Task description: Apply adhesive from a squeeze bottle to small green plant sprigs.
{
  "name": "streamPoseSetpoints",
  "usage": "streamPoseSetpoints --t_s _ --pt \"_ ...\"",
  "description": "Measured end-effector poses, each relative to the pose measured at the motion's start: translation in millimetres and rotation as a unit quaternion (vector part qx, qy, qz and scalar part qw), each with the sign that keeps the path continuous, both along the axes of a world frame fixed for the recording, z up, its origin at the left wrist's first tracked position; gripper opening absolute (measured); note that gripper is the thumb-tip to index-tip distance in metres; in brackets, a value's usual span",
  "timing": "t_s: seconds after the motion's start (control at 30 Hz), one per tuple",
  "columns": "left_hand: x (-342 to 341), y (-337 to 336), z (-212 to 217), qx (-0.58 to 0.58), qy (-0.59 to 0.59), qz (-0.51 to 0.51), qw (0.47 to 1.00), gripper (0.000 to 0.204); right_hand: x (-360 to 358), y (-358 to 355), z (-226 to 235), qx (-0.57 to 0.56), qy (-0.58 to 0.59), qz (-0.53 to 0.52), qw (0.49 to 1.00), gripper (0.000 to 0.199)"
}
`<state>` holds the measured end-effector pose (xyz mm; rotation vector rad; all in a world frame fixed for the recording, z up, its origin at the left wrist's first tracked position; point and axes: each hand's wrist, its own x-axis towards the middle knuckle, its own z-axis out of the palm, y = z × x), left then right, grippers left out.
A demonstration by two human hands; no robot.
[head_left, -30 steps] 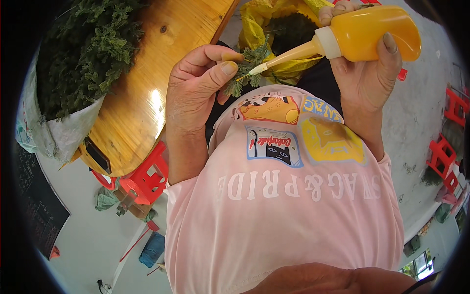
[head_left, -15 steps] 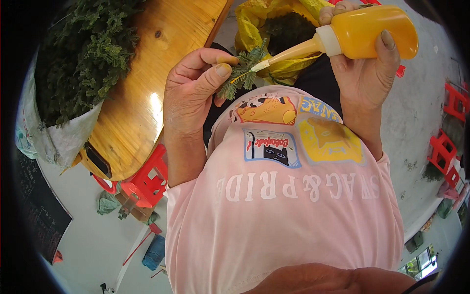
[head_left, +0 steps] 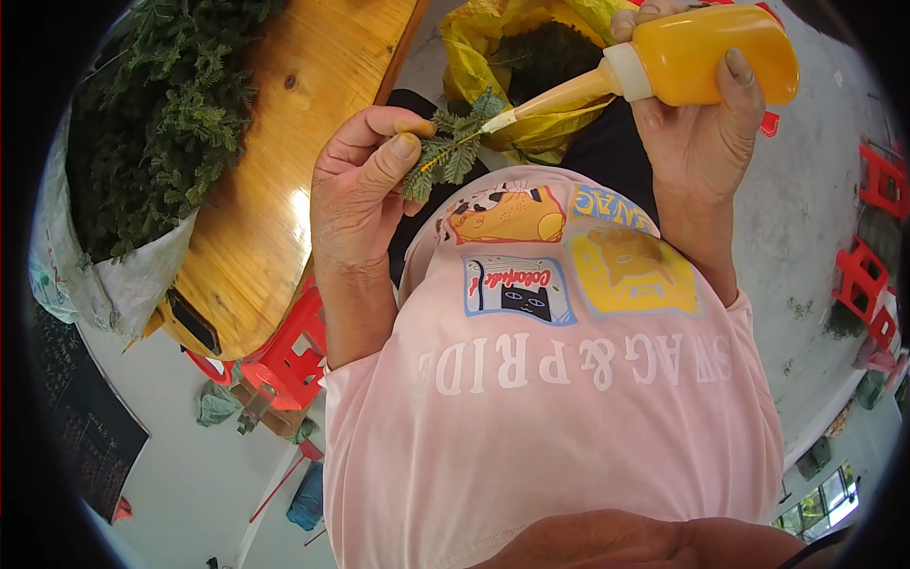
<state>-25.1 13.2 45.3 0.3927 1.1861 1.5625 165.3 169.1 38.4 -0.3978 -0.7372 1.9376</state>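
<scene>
We find both hands occupied. The left hand (head_left: 358, 190) grips a green conifer sprig (head_left: 457, 163), pinching it between thumb and fingertips at its near left end, so that the sprig extends to the right of these fingers, toward the right hand (head_left: 700, 147). We observe that the right hand is closed around a squeeze bottle (head_left: 716, 59) with orange-yellow contents, tilted nearly onto its side, its long nozzle (head_left: 559, 97) directed left and down. The pale nozzle tip meets the sprig near its upper right end, so the sprig lies between the two hands, bridged to the right one by the nozzle. We note a yellow streak along the sprig's stem. Beyond the sprig stands an open yellow bag (head_left: 466, 55) with dark greenery (head_left: 550, 62) inside. To the left, on the wooden surface (head_left: 308, 114), we record a whitish sack (head_left: 147, 280) filled with conifer branches (head_left: 166, 123).
</scene>
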Motion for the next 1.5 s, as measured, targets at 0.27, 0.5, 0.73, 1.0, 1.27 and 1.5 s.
streamPoseSetpoints --t_s 0.27,0.5,0.73,1.0,1.27,1.5 --pt "-2 -2 -6 0.023 -0.027 -0.027 0.999 0.014 3 3 -6 0.01 0.021 -0.009 1.0 0.048" --pt "-4 -2 -11 0.032 -0.038 -0.043 0.998 0.014 9 7 -13 0.037 0.025 -0.007 0.999 0.05" --pt "7 4 -10 0.018 -0.022 -0.005 1.0 0.013 11 4 -7 -0.015 0.053 -0.026 0.998 0.051" --pt "1 3 -18 0.021 -0.027 -0.022 0.999 0.012 12 9 -16 0.009 0.056 -0.018 0.998 0.051" --pt "10 4 -15 0.072 0.145 0.007 0.987 0.013 18 8 -16 0.165 -0.118 -0.152 0.967 0.043" --pt "12 1 1 0.109 0.387 -0.045 0.914 0.009 38 37 -31 0.405 -0.103 -0.12 0.901 0.049"
